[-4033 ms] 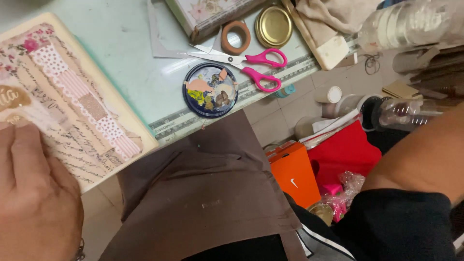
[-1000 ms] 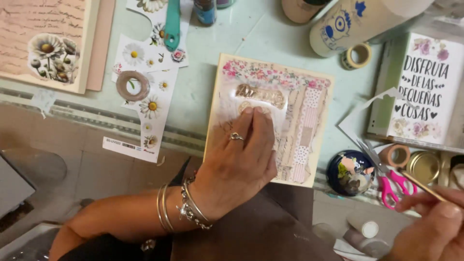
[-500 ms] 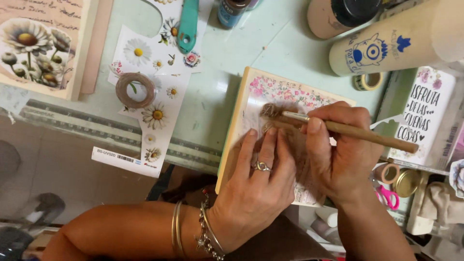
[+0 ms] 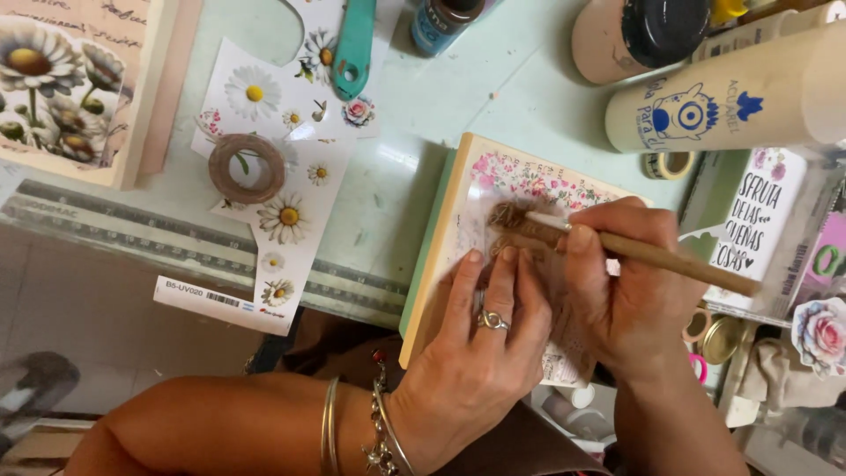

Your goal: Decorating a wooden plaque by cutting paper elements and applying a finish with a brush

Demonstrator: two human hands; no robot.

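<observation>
Pinching a wooden-handled brush (image 4: pixel 648 253) between thumb and fingertips, the right hand (image 4: pixel 630 291) is closing its grip near the metal ferrule, and the bristles are touching a tan scrap of paper (image 4: pixel 511 219) just left of that grip. Directly below the bristles, the left hand (image 4: pixel 480 353) is lying flat, its grip spread open and holding nothing, fingertips pressing down on the floral decorated board (image 4: pixel 520 176) that is resting on the pale green desk (image 4: pixel 388 185). Far left of both hands, a daisy sticker sheet (image 4: pixel 282 211) is carrying a brown tape roll (image 4: pixel 247 167). Up and right of the brush grip, a cream bottle (image 4: pixel 731 101) is lying on its side.
</observation>
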